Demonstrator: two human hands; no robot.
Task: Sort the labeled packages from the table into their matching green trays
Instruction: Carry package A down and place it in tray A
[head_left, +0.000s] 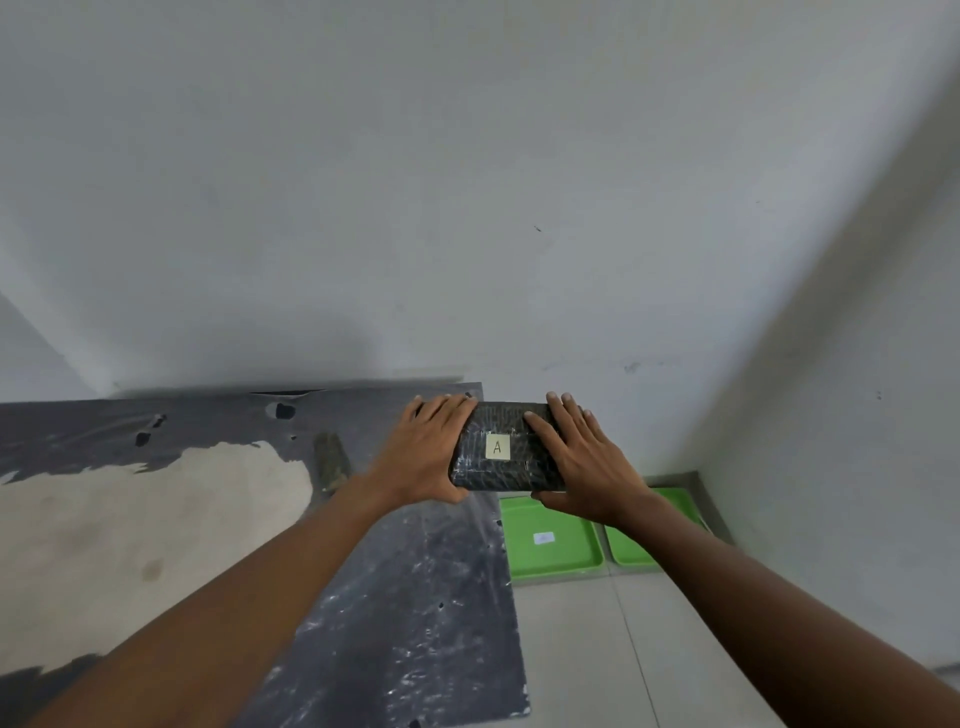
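Observation:
A dark wrapped package (506, 470) with a pale label marked "A" is held at the table's far right corner. My left hand (434, 452) grips its left end and my right hand (582, 462) grips its right end, fingers over the top. Below, on the floor, lie two green trays side by side. The left tray (550, 558) carries a small white label. The right tray (631, 551) is partly hidden by my right forearm. A second dark package (331, 461) lies on the table to the left of my left hand.
The table (405, 597) has a worn dark surface with a large pale patch (130, 545) and a few holes. White walls stand behind and to the right. Pale floor tiles (597, 649) run beside the table's right edge.

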